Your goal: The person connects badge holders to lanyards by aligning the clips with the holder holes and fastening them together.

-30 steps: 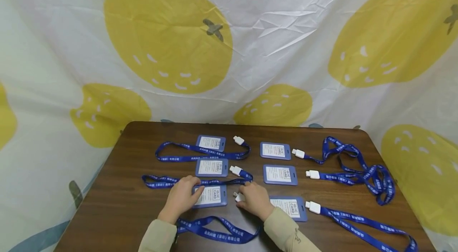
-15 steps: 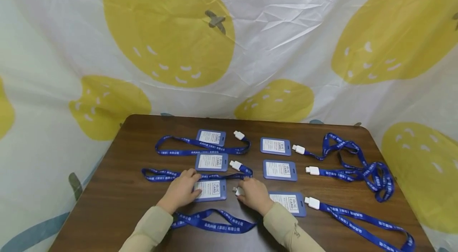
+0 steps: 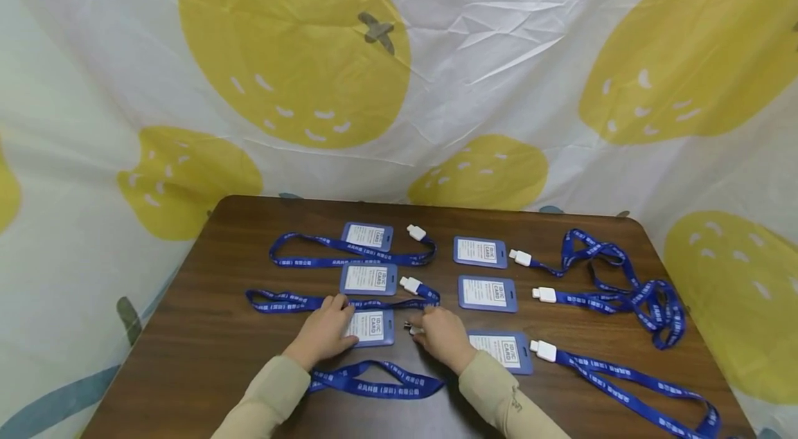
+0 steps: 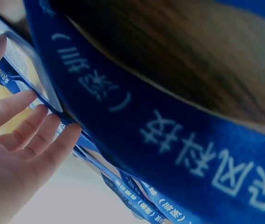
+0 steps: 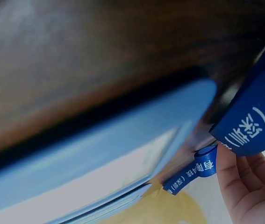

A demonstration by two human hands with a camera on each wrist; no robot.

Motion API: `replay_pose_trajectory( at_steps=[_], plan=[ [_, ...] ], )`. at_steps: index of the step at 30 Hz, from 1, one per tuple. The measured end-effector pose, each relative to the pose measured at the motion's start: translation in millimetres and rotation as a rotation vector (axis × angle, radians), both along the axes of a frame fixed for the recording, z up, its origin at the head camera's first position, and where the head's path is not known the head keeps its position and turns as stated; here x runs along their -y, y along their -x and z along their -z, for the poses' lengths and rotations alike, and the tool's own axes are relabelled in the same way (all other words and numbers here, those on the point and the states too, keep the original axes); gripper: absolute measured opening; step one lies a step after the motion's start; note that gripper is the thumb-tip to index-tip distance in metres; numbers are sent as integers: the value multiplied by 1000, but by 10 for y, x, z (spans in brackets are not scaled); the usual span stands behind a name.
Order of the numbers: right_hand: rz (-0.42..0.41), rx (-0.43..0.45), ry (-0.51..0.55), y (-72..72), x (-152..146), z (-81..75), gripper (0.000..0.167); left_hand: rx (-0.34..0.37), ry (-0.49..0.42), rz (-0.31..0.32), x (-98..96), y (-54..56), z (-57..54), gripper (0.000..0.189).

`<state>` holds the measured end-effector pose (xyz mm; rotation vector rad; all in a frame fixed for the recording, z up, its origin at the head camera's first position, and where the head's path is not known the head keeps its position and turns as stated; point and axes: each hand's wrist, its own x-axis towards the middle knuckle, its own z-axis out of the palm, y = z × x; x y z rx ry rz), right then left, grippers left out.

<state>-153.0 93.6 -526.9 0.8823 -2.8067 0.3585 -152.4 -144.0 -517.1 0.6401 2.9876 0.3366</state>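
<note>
In the head view my left hand (image 3: 322,333) rests at the left end of the nearest left-column ID card holder (image 3: 377,329), blue-framed with a white card. Its fingers are spread and relaxed along the holder's edge in the left wrist view. My right hand (image 3: 442,337) pinches the end of a blue lanyard (image 5: 251,123) beside its clip, partly hidden under the fingers. The metal tip of the clip points left toward the holder's slotted end, a short gap away. The loop of this lanyard (image 3: 393,389) lies in front of both hands.
Behind my hands lie two more card holders (image 3: 368,280) with lanyards (image 3: 293,262) partly over them. To the right, a column of three holders (image 3: 488,293) faces white-clipped lanyards (image 3: 642,373). A fruit-print curtain (image 3: 474,79) hangs behind the brown table (image 3: 187,370).
My left hand has shifted slightly right along the card holder. The right hand has turned a little, covering more of the white clip. The view has tilted slightly downward.
</note>
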Motion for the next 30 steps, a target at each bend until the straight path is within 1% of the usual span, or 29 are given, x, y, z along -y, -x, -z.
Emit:
replay_pose_trajectory(
  at_steps=[3, 9, 13, 16, 20, 23, 30],
  plan=[
    [-9, -31, -4, -2, 3, 18, 15, -7, -15, -2, -9, -7, -8, 56],
    [-29, -88, -34, -2, 20, 46, 9, 6, -19, -1, -21, -21, -16, 58],
    [-23, -98, -56, 3, 27, 40, 5, 9, -7, 14, -21, -20, -2, 59],
    [-41, -101, -59, 8, 23, 30, 3, 5, 3, 22, -20, -12, 16, 57],
    [-99, -107, -49, 18, 8, 16, 4, 13, 14, 19, -27, -6, 22, 55],
    [-130, -115, -63, 32, 4, 20, 5, 20, 17, 12, -37, -7, 6, 54],
    [-140, -104, -94, 67, 22, 42, 7, 27, 33, 5, -61, -10, -7, 53]
  ],
)
